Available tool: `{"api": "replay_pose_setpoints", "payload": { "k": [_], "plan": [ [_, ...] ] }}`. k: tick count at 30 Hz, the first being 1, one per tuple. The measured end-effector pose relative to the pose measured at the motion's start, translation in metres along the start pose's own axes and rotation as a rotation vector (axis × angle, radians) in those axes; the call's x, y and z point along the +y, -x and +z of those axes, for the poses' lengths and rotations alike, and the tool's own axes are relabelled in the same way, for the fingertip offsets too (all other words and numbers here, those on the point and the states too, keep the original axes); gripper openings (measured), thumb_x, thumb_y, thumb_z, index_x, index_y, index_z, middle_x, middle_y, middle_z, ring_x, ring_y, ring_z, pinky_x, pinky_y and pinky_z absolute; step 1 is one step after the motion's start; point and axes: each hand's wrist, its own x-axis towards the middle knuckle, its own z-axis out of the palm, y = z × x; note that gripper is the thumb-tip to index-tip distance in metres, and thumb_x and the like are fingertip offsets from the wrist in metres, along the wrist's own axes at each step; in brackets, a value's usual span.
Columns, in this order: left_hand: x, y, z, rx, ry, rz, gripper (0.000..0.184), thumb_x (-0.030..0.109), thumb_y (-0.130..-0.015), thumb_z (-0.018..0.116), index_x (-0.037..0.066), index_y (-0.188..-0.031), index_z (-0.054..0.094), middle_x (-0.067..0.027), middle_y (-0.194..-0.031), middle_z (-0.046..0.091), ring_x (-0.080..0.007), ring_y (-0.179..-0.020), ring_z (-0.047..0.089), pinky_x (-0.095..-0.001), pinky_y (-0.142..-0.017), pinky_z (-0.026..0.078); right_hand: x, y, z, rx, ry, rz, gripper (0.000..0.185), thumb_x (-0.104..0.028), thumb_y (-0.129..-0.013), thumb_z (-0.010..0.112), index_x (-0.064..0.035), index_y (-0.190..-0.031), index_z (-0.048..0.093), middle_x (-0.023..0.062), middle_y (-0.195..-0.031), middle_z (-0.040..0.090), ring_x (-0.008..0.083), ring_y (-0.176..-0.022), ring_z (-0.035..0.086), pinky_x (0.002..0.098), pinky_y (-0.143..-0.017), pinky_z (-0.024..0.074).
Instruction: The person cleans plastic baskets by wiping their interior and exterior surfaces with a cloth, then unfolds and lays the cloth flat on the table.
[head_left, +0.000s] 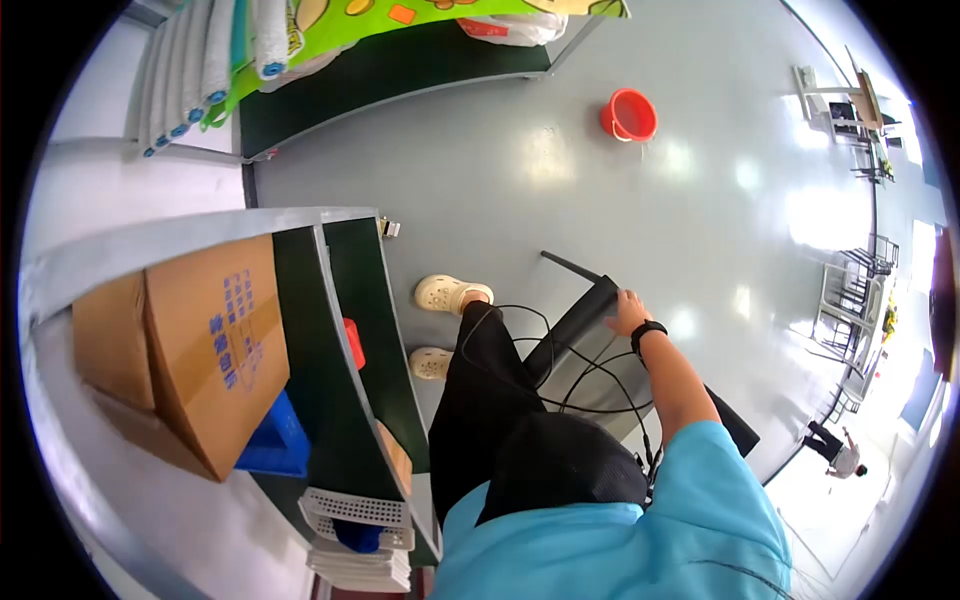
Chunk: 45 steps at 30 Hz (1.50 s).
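Observation:
My right hand (pixel 627 314), with a black band on its wrist, is at the upper end of a long black bar (pixel 572 325). Its thumb and fingers lie around the bar's edge, though the underside of the grip is hidden. From that same end a thin dark leg (pixel 570 266) sticks out. Loops of black cable (pixel 590 362) hang beneath my forearm and across my leg. Another black piece (pixel 733 422) shows beyond my elbow. My left hand is out of view.
Shelves on the left hold a cardboard box (pixel 215 350), a blue bin (pixel 278 440) and white perforated trays (pixel 355 510). A red bucket (pixel 629 115) stands on the grey floor. Desks and chairs (pixel 850 310) line the far right, where another person (pixel 838 452) stands.

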Motion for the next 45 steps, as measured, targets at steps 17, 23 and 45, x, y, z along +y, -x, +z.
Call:
{"api": "replay_pose_setpoints", "payload": {
  "k": [17, 23, 45],
  "plan": [
    [0.040, -0.019, -0.014, -0.063, -0.066, -0.132, 0.033, 0.032, -0.086, 0.061, 0.007, -0.106, 0.064, -0.0134, -0.096, 0.061, -0.0274, -0.088, 0.057, -0.0407, -0.076, 0.049, -0.064, -0.059, 0.033, -0.060, 0.016, 0.061, 0.075, -0.047, -0.074, 0.075, -0.0053, -0.128, 0.044, 0.0188, -0.120, 0.056, 0.0360, -0.114, 0.053, 0.0464, -0.095, 0.0435],
    [0.030, -0.020, -0.009, -0.047, -0.015, -0.122, 0.031, 0.031, -0.087, 0.060, 0.006, -0.106, 0.064, -0.0130, -0.095, 0.061, -0.0265, -0.086, 0.057, -0.0399, -0.075, 0.048, -0.143, -0.019, 0.080, -0.362, 0.117, -0.357, 0.054, -0.034, -0.081, 0.068, -0.0021, -0.120, 0.049, 0.0165, -0.120, 0.055, 0.0323, -0.113, 0.054, 0.0440, -0.089, 0.0484],
    [-0.034, -0.011, 0.001, -0.037, 0.042, -0.155, 0.028, 0.027, -0.093, 0.055, 0.004, -0.105, 0.064, -0.0117, -0.089, 0.060, -0.0235, -0.080, 0.055, -0.0369, -0.072, 0.048, -0.185, 0.033, 0.176, 0.131, 0.410, -0.624, 0.020, -0.025, -0.077, 0.063, -0.0075, -0.087, 0.061, 0.0088, -0.102, 0.057, 0.0259, -0.092, 0.053, 0.0349, -0.080, 0.0433]
  ]
}}
